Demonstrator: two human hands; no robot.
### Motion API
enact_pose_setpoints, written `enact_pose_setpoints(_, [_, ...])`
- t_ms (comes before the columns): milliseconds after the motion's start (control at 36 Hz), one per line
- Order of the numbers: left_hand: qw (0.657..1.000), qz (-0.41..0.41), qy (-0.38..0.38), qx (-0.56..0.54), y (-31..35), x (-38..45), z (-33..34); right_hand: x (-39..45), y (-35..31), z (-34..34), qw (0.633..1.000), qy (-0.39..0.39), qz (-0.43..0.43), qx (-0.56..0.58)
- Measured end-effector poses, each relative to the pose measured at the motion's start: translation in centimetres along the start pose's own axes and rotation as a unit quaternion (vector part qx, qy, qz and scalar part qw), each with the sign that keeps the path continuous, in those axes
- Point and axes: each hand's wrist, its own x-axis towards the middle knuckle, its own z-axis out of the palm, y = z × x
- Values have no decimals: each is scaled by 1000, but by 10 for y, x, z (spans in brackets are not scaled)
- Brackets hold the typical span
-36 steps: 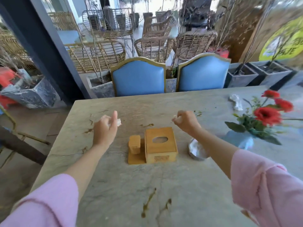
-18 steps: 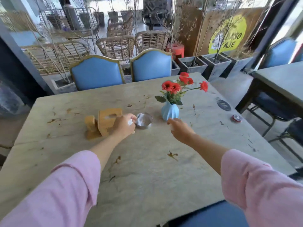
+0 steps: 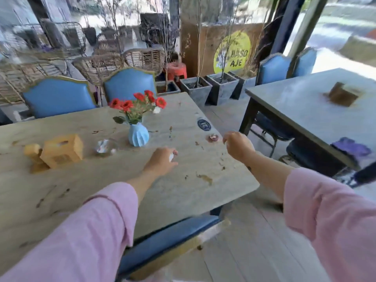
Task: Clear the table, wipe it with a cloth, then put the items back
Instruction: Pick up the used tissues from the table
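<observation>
The left grip [image 3: 162, 159] curls over the worktop [image 3: 85, 192], pinching a small white scrap [image 3: 171, 157]. The right grip [image 3: 237, 146] hangs near the worktop's right edge, fingers curled; whether it holds anything, I cannot tell. The pale stone top is streaked with brown stains [image 3: 204, 178]. On it stand a wooden box [image 3: 63, 150], a glass ashtray [image 3: 104, 147] just beside it, and a blue vase [image 3: 138, 135] of red flowers [image 3: 138, 102]. A round sticker [image 3: 203, 124] and a small cap [image 3: 213, 137] lie nearer the right edge. Blue chairs [image 3: 59, 96] line the far side. A purple cloth [image 3: 352, 147] lies on a second table [image 3: 305, 110] to the right. Planters [image 3: 196, 86] stand behind, before a yellow sign [image 3: 233, 51].
</observation>
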Motion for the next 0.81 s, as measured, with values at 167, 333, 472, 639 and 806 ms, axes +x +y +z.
enact_pose_setpoints(167, [1000, 19, 23, -5, 54, 21, 32, -6, 51, -17, 999, -28, 0, 28])
enact_pose_setpoints(333, [1000, 17, 27, 0, 72, 57, 37, 21, 71, -16, 997, -18, 2, 71])
enact_pose_setpoints(472, [999, 0, 39, -15, 59, 99, 31, 67, 76, -2, 996, -48, -7, 75])
enact_pose_setpoints(639, [996, -37, 74, -23, 35, 151, 25, 128, 77, 24, 995, -75, -28, 57])
enact_pose_setpoints(806, [996, -62, 69, 6, 14, 195, 25, 188, 73, 46, 994, -63, -35, 81])
